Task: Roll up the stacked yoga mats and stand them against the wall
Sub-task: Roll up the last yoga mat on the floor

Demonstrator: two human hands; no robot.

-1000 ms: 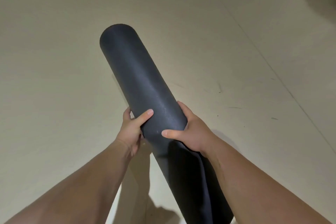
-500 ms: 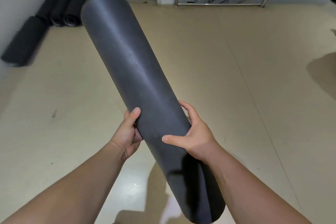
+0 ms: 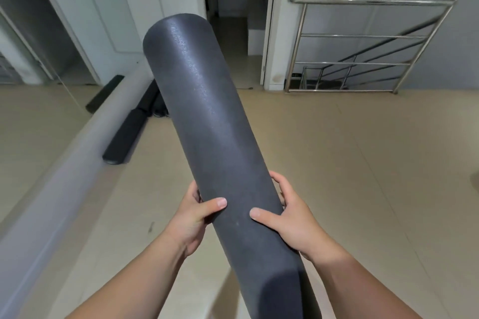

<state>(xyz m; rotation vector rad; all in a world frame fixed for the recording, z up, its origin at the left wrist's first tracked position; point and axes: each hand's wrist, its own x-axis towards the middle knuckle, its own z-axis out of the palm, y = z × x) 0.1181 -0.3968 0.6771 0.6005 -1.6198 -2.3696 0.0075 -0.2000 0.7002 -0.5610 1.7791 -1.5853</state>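
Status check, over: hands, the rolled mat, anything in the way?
Left hand and right hand both grip rolled mat, held tilted. Other rolled mats lie by left wall. Stair railing far right.

left grip [image 3: 193, 219] curled, thumb on top, right grip [image 3: 293, 223] likewise

Forearms [image 3: 134, 274], left hand [image 3: 193, 217] and right hand [image 3: 293, 223] are bare.
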